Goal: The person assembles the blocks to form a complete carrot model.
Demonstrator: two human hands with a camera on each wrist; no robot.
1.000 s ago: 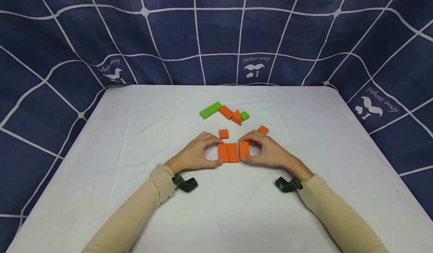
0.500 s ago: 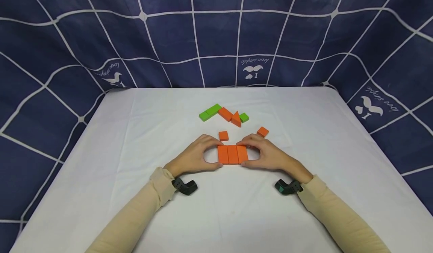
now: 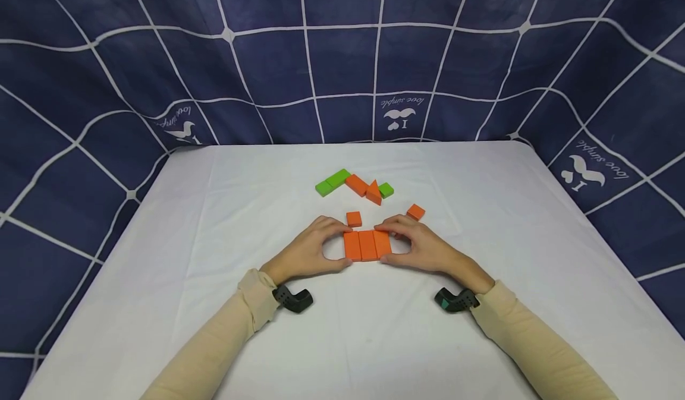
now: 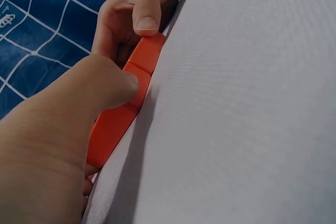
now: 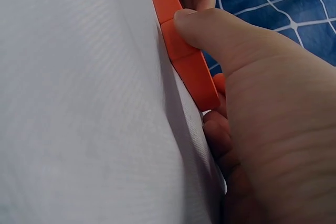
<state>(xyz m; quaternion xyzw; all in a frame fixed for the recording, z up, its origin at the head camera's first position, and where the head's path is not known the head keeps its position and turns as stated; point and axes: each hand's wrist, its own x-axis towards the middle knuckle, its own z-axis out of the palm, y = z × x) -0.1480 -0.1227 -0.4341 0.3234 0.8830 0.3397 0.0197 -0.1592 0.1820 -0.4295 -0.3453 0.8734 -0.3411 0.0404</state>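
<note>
Three orange rectangular blocks lie flat side by side on the white cloth in the head view. My left hand (image 3: 307, 250) pinches the left block (image 3: 351, 247) between the thumb at its near end and the fingers at its far end. The right block (image 3: 383, 244) is pinched the same way by my right hand (image 3: 428, 246). Between them, the middle block (image 3: 367, 245) touches both neighbours. From the left wrist, the left block's side (image 4: 113, 132) shows below the thumb. In the right wrist view, the right block's side (image 5: 197, 80) appears, with fingertips partly hidden behind it.
Just beyond the row lies a small orange block (image 3: 354, 219), with another orange block (image 3: 415, 211) past my right hand. Farther back are green blocks (image 3: 332, 182), an orange block (image 3: 356, 185), an orange triangle (image 3: 374, 192) and a small green block (image 3: 386, 190).
My right hand has slid the right block leftward until it meets the middle one, closing the gap. Over the last half second the hands and blocks have hardly moved; the view tilts slightly.
</note>
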